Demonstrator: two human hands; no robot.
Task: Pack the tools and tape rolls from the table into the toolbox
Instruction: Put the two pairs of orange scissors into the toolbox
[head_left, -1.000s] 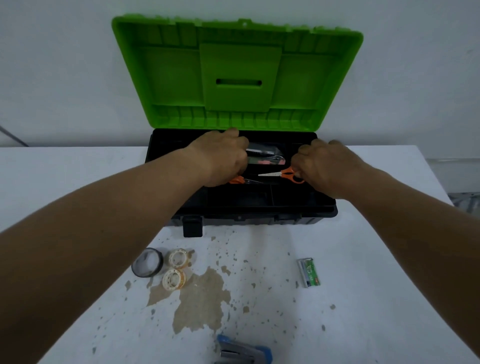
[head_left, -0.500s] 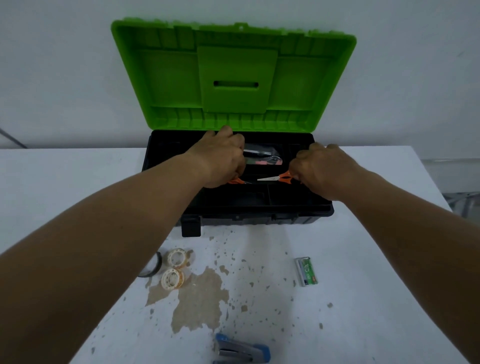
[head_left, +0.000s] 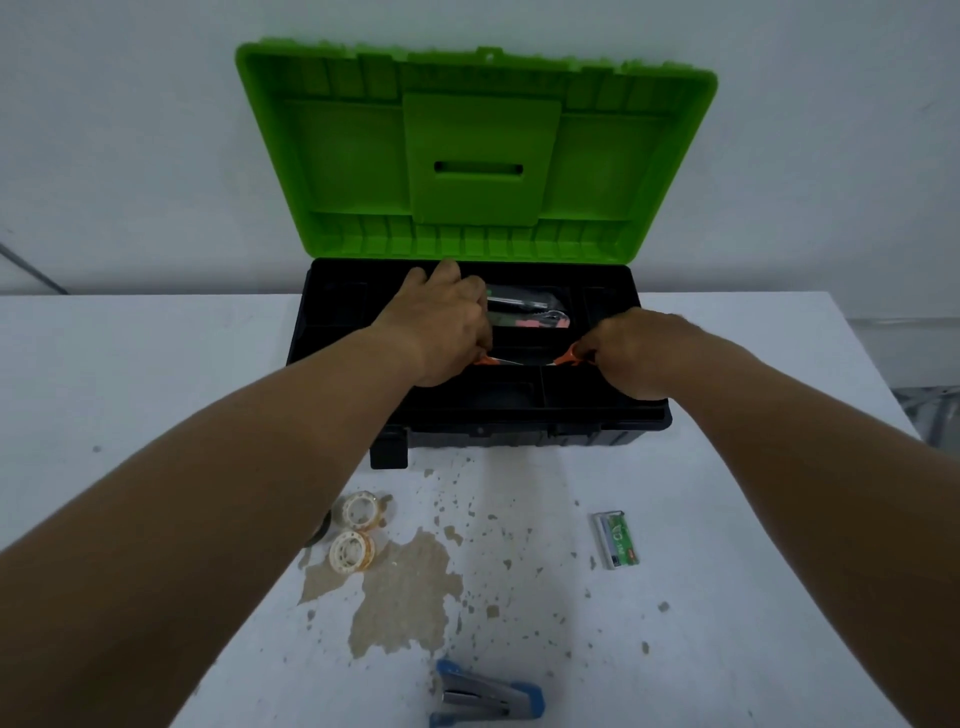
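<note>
Scissors, light, stiff and sharp-tipped, lie inside the toolbox at frame centre, right hand grip clamped on the orange handles, left hand grip closure hidden.

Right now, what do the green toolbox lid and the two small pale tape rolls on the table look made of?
The green toolbox lid looks like moulded plastic, matte, with ribs and recessed panels cast in. The two small pale tape rolls look like clear glossy adhesive tape on whitish cores, probably plastic; the view is too small to be sure.
</note>
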